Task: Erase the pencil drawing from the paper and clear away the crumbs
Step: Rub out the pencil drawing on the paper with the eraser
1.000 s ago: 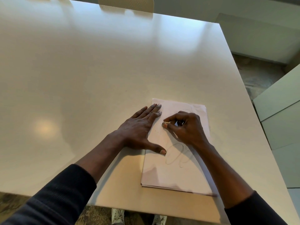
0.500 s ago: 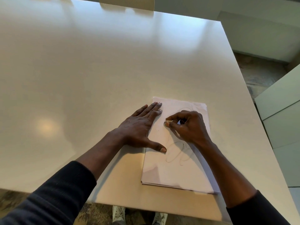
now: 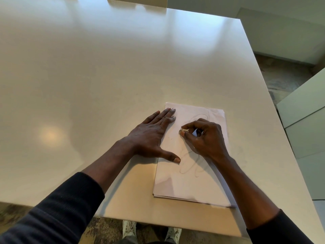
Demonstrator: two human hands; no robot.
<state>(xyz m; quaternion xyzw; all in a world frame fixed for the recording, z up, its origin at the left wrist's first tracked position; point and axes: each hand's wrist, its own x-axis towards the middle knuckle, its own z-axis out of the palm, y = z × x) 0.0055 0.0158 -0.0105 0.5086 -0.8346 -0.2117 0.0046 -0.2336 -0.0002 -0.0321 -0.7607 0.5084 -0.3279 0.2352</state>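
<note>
A thin stack of white paper (image 3: 175,184) lies near the table's front edge, right of centre. Faint looping pencil lines (image 3: 190,167) cross its middle and more faint lines curve near its top. My left hand (image 3: 152,136) rests flat with fingers spread on the paper's left edge, thumb on the sheet. My right hand (image 3: 205,138) pinches a small worn eraser (image 3: 181,132) between thumb and fingertips, pressed on the paper's upper part. A few tiny dark crumbs (image 3: 170,138) lie on the sheet left of the eraser.
The wide pale table (image 3: 88,85) stretches away to the left and back. A chair back (image 3: 139,1) stands at the far edge. Pale cabinets (image 3: 306,120) stand to the right, past the table's edge. My shoes (image 3: 129,229) show below the front edge.
My right hand with the eraser has shifted slightly right across the upper part of the paper. The left hand stays flat on the paper's left edge.
</note>
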